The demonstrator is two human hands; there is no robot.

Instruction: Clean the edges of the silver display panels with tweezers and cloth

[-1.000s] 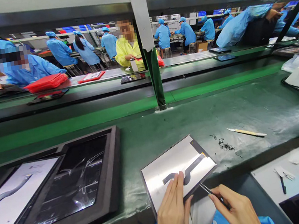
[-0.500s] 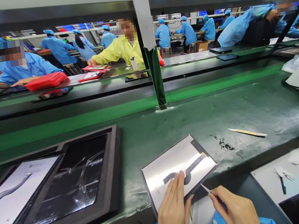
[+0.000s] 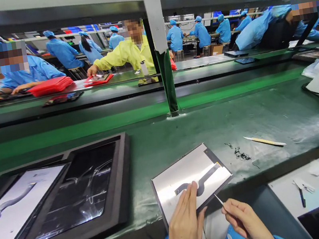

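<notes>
Head view: the left hand (image 3: 185, 224) lies mostly open across the display panel (image 3: 166, 181), fingers together and flat, thumb by its near edge; whether the thumb reaches beneath cannot be told. The right hand (image 3: 246, 219) is closed, thumb and forefinger pinching a slim pointed tool (image 3: 218, 199), its tip at or just beside the panel's near edge, at four o'clock from the centre. Such fine work likely calls for spread, even pressure from the left fingers, little of it on the dark ribbon cable (image 3: 211, 174) beside them, and short, shallow strokes along the rim, angled away from the thumb. The panel seems to overhang the front of the worktop (image 3: 156, 136) at seven o'clock, so a hard downward push there could tip it. Green surface spans the gap to the foam tray (image 3: 126, 167) at nine o'clock and stretches towards the post (image 3: 169, 89) at twelve. Black scraps (image 3: 242, 155) lie near at two to three o'clock, a yellow-handled knife (image 3: 265, 141) beyond them.
</notes>
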